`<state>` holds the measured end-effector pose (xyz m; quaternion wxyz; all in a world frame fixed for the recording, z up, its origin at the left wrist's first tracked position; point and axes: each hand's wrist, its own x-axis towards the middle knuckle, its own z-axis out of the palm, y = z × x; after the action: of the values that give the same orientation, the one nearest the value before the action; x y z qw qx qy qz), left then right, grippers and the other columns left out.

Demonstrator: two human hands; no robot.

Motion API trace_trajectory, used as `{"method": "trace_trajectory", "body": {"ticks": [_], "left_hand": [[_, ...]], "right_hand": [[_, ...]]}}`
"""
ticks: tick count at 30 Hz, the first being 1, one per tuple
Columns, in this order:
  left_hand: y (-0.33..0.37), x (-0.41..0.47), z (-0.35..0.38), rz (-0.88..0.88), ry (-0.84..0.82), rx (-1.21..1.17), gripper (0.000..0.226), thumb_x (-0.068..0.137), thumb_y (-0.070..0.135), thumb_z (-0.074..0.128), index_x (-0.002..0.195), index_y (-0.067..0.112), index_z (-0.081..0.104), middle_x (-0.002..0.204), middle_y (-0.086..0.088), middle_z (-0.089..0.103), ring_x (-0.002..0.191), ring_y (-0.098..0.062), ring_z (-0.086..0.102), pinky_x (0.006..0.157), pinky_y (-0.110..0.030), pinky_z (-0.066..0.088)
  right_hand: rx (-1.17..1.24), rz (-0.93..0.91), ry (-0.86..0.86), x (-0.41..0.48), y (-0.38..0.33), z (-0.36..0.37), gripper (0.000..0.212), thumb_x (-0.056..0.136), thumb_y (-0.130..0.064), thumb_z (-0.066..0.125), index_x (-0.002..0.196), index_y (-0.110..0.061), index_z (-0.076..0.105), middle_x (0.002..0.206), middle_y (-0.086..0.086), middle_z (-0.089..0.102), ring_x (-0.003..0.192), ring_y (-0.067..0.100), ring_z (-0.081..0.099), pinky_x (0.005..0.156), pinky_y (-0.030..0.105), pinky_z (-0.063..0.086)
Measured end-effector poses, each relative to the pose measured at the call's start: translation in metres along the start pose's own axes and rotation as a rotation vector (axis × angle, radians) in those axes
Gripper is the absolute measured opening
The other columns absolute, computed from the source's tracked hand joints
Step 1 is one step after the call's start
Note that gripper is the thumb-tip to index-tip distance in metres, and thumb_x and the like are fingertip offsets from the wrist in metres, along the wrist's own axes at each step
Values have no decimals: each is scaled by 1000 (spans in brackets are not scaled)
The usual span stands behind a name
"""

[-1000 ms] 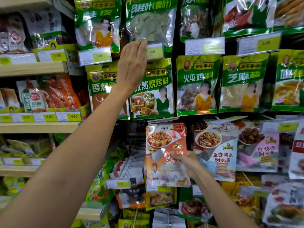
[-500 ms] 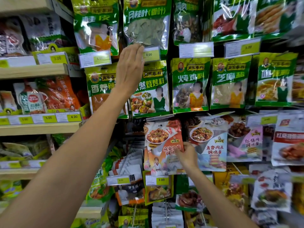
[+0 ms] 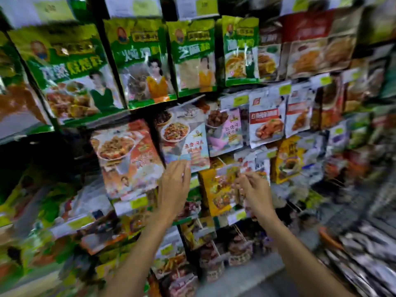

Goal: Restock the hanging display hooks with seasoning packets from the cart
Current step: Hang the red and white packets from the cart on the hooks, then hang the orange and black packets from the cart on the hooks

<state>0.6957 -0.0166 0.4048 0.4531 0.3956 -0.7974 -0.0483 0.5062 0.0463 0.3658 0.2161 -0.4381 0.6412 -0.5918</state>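
Observation:
The whole view is motion-blurred. My left hand (image 3: pixel 174 189) is raised with its fingers apart and holds nothing. It rests at the lower right corner of a red-orange seasoning packet (image 3: pixel 128 159) hanging on the display, just below a white-blue packet (image 3: pixel 184 136). My right hand (image 3: pixel 255 192) is beside it with fingers curled. Its thumb and forefinger are close together at the top right edge of a yellow packet (image 3: pixel 218 189). The blur hides whether it pinches anything.
A row of green seasoning packets (image 3: pixel 141 61) hangs above. More packets (image 3: pixel 266 121) and yellow price tags (image 3: pixel 130 205) fill the hooks to the right and below. Blurred grey metal shapes (image 3: pixel 368 260) lie at the lower right, over a grey floor (image 3: pixel 246 275).
My left hand has dropped from the upper green packets to the red-orange packet's lower corner. My right hand let go of that packet and moved right. The view swung right and down.

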Motion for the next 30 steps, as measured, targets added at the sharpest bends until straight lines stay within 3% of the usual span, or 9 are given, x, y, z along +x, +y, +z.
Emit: {"method": "trace_trajectory", "body": {"ticks": [5,8,12,15,17,19,21,25,30], "left_hand": [[46,-60,117,-356,-243,-334,31,100,21,42,96,4,68,91,-14,69,86,-25,62,70,-30,39],[77,-93,181,-503,-411,-453,29,100,16,43,99,3,68,95,-14,71,91,-26,65,80,-32,46],[118,-136,251,-588,-582,-522,24,98,7,44,93,2,67,91,-15,70,82,-22,63,74,-14,46],[153,-162,304,-661,-731,-570,22,97,2,45,91,-4,65,91,-23,70,84,-30,65,81,-36,48],[171,-172,329,-664,-841,-570,18,96,3,49,94,1,67,90,-15,71,86,-27,66,81,-31,49],[186,-175,351,-618,-919,-557,17,94,2,53,92,11,67,88,-6,71,84,-21,65,72,-11,46],[201,-169,374,-578,-981,-531,17,93,5,55,91,18,66,86,0,70,84,-17,65,65,-1,40],[221,-148,430,-474,-1100,-501,14,94,11,55,98,17,67,88,6,68,81,-8,63,64,-1,41],[238,-119,519,-373,-1242,-480,15,97,18,52,104,16,64,88,3,64,81,-8,58,64,-5,40]], "right_hand": [[-23,216,120,-26,85,-85,23,98,-14,51,94,1,68,84,15,71,79,27,66,74,36,51],[-77,309,160,-54,133,-138,22,97,-6,50,85,1,67,81,17,70,68,18,63,66,16,48],[-160,499,161,-97,192,-202,19,97,-11,53,83,-16,64,81,9,69,80,24,64,73,33,48],[-243,622,193,-118,227,-250,18,96,-18,55,85,-14,69,73,-4,63,71,10,58,67,26,43],[-252,674,245,-124,240,-277,18,96,-21,56,86,-15,71,72,-7,69,64,-1,61,67,22,47],[-269,711,304,-124,251,-303,18,96,-20,56,84,-18,70,71,-6,72,65,-3,64,67,17,48],[-253,751,374,-117,261,-324,17,95,-18,57,85,-18,70,74,-5,72,69,2,66,71,23,51],[-231,820,485,-93,287,-353,17,95,-16,55,87,-17,70,78,-1,72,75,14,67,71,27,51],[-227,877,622,-48,334,-379,15,95,-15,56,88,-17,69,77,-5,69,72,5,63,61,7,41]]}}
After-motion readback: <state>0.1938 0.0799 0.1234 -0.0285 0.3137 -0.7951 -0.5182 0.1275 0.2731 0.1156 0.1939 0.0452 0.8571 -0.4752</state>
